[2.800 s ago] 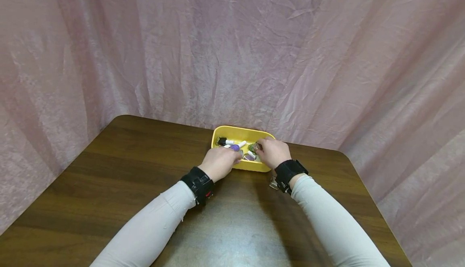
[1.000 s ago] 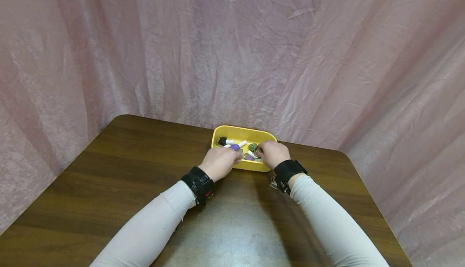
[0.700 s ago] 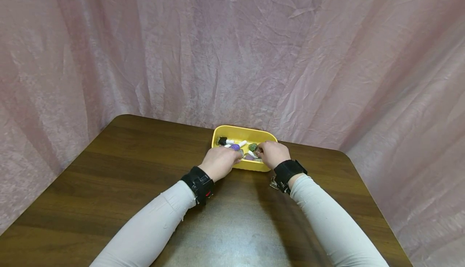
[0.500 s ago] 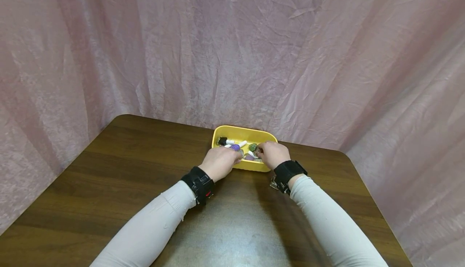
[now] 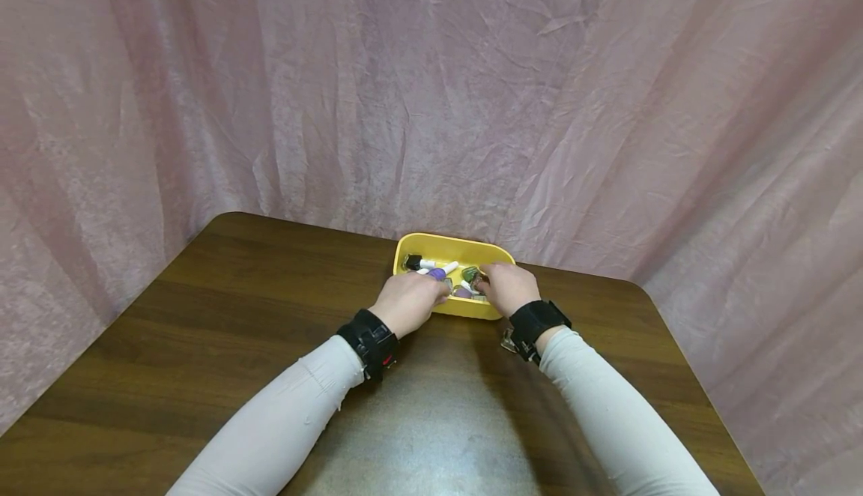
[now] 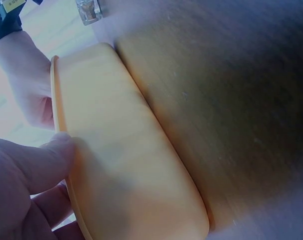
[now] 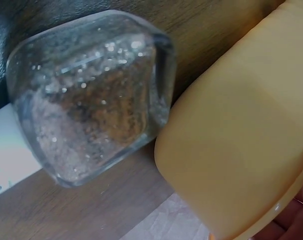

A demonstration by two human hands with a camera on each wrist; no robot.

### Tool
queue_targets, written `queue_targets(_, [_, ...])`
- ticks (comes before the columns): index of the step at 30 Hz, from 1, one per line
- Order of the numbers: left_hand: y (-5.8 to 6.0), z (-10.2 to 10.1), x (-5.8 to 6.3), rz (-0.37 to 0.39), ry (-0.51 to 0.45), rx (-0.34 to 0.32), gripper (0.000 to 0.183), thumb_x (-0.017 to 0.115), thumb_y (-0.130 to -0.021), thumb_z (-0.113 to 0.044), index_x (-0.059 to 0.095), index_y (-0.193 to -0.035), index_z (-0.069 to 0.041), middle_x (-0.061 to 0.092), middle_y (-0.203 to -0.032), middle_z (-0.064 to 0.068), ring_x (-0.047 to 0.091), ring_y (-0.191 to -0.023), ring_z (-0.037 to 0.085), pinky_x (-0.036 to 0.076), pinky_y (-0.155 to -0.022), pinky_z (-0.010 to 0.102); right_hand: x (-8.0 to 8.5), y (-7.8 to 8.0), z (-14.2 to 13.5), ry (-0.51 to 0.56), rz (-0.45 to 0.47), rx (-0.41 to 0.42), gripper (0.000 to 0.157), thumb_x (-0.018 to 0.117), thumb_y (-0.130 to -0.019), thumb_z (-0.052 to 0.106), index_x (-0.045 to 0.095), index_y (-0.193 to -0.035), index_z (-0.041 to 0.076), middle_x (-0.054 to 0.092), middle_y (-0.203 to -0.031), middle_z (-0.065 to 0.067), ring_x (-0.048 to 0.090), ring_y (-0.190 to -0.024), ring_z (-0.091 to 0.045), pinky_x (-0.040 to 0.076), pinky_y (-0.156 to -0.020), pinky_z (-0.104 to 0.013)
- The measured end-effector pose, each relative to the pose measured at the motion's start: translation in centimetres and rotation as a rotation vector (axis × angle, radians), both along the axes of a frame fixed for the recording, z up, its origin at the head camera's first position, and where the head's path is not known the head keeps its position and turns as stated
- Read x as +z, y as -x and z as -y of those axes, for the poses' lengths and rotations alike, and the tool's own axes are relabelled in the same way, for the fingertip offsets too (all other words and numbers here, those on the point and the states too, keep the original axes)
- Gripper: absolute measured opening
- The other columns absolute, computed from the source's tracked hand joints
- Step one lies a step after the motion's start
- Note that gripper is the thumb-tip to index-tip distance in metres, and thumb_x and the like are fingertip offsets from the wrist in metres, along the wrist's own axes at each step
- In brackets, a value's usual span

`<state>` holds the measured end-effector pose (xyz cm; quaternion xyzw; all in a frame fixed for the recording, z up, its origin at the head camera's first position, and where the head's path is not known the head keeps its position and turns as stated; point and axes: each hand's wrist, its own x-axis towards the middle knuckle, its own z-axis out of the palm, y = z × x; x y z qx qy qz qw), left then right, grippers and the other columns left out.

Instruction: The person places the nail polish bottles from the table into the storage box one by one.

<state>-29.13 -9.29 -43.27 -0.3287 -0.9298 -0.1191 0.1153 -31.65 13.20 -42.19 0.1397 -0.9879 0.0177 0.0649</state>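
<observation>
My left hand [image 5: 409, 303] grips the near rim of a yellow plastic box [image 5: 453, 246]; in the left wrist view its thumb [image 6: 54, 157] presses the outer wall while the fingers curl inside. Over the box's right end, my right hand [image 5: 510, 286] reaches in and pinches a small glittery nail polish bottle [image 5: 478, 282] at its fingertips, partly hidden by them. Around it in the box lie a green nail polish bottle [image 5: 470, 274], a purple one [image 5: 437, 274], a dark one with a white cap [image 5: 413, 262], and a pale purple one [image 5: 463, 292].
Outside the box, on the wooden table [image 5: 270, 294], lies a clear glitter nail polish bottle [image 7: 91, 100] with a white cap, below my right wrist. A pink curtain [image 5: 431, 106] hangs directly behind the table's far edge.
Since the oldest frame my right hand has shifted slightly down within the box, and the green bottle shows more fully. The left hand and the box have stayed in place.
</observation>
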Motion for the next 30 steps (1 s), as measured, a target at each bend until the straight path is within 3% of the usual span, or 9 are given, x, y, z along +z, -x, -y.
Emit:
queue_targets(6, [0.2,-0.1,-0.2,-0.001,0.000,0.000,0.009,0.076,-0.106,-0.028,0.080,-0.099,-0.022,0.072,-0.087,-0.007,0.069,-0.077,0.018,0.057,-0.063,0.040,-0.1,-0.3,-0.3,0.035,-0.059,0.030,0.023,0.080,-0.105,0.027,0.080,-0.118,0.008,0.071,-0.096,-0.007,0.067,-0.080,-0.024,0.056,-0.068,-0.044])
queue_targets(11, [0.2,-0.1,-0.2,0.009,0.007,0.007,0.009,0.076,-0.107,-0.028,0.081,-0.101,-0.022,0.073,-0.089,-0.007,0.068,-0.077,0.017,0.057,-0.063,0.039,-0.2,-0.6,-0.5,0.075,-0.078,0.036,0.037,0.078,-0.106,0.031,0.076,-0.133,0.005,0.076,-0.122,-0.013,0.074,-0.108,-0.031,0.062,-0.087,-0.051])
queue_targets(17, [0.2,-0.1,-0.2,0.007,0.006,0.006,0.008,0.077,-0.106,-0.028,0.081,-0.102,-0.022,0.073,-0.089,-0.007,0.067,-0.077,0.017,0.057,-0.063,0.039,-0.4,-1.1,-0.9,0.093,-0.090,0.059,0.051,0.076,-0.107,0.037,0.070,-0.144,0.003,0.071,-0.142,-0.017,0.066,-0.133,-0.036,0.056,-0.107,-0.054])
queue_targets(30, [0.3,-0.1,-0.5,-0.028,-0.024,-0.006,0.009,0.079,-0.103,-0.027,0.078,-0.095,-0.022,0.073,-0.086,-0.006,0.071,-0.078,0.022,0.058,-0.062,0.043,-0.8,-2.2,-1.7,0.092,-0.163,0.154,0.059,0.075,-0.107,0.036,0.065,-0.148,-0.004,0.065,-0.149,-0.023,0.059,-0.143,-0.040,0.043,-0.121,-0.054])
